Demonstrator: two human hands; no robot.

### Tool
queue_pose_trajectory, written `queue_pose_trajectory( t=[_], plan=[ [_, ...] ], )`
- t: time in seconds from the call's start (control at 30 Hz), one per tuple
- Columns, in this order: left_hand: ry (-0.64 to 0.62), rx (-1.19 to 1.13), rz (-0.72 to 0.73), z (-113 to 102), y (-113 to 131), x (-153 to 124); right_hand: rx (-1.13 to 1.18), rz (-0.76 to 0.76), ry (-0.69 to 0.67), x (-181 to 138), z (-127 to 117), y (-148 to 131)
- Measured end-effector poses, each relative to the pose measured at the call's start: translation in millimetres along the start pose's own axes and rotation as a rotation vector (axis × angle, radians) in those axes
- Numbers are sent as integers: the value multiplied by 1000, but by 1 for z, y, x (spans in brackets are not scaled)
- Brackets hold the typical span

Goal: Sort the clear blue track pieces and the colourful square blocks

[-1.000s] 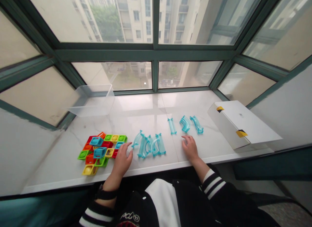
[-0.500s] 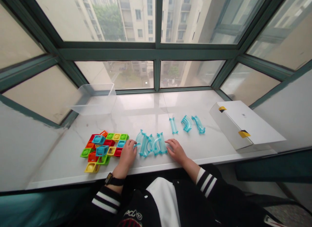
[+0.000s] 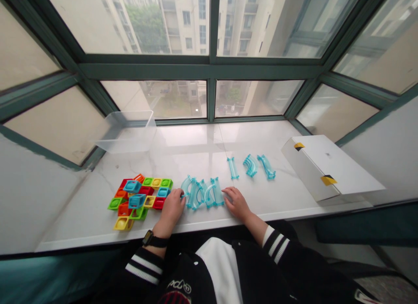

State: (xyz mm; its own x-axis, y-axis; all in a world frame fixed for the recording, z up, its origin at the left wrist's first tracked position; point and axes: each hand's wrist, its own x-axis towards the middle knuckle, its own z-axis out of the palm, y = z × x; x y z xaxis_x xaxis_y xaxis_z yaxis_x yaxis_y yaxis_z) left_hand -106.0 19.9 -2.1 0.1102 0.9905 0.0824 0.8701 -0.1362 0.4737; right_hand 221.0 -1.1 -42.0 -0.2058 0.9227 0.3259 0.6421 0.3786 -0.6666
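Note:
A cluster of clear blue toy track pieces (image 3: 204,194), straight and curved, lies in front of me near the sill's front edge. At its left end rests my left hand (image 3: 173,204), fingers bent and touching or almost touching the nearest piece; a watch is on that wrist. My right hand (image 3: 235,201) lies at the cluster's right end, its fingers apart and fingertips by the last piece. Neither hand is visibly wrapped round anything. Just left of my left hand is a heap of coloured plastic blocks (image 3: 146,191) in red, yellow, green, blue and orange.
Three more pieces lie further back: a straight track (image 3: 233,168), a curved track (image 3: 250,165) and a bent track (image 3: 267,167). A clear plastic bin (image 3: 130,143) stands at the back left, a white box (image 3: 329,164) at the right. Windows border the white sill (image 3: 192,143).
My left hand has shifted slightly right, and the leftmost track piece beside it has moved a little. My right hand stays nearly still.

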Motion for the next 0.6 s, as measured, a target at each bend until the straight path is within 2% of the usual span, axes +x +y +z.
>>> queue_pose_trajectory(
  t=[0.13, 0.27, 0.33, 0.43, 0.5, 0.6],
  plan=[
    [19, -22, -49, -7, 1, -1, 8, 3, -1, 0, 0, 0],
    [132, -183, -211, -14, -2, -4, 14, 5, 4, 0, 1, 2],
    [194, -396, -309, -14, -1, -5, 16, 2, 3, 0, 2, 2],
    [269, -861, -422, -12, 8, -6, 21, 7, 1, 0, 1, 2],
    [267, -1109, -437, -11, 20, -6, 33, 17, -2, 1, -1, 0],
    [202, -1294, -412, -13, 41, -7, 72, 12, 12, 5, -8, -10]
  ],
)
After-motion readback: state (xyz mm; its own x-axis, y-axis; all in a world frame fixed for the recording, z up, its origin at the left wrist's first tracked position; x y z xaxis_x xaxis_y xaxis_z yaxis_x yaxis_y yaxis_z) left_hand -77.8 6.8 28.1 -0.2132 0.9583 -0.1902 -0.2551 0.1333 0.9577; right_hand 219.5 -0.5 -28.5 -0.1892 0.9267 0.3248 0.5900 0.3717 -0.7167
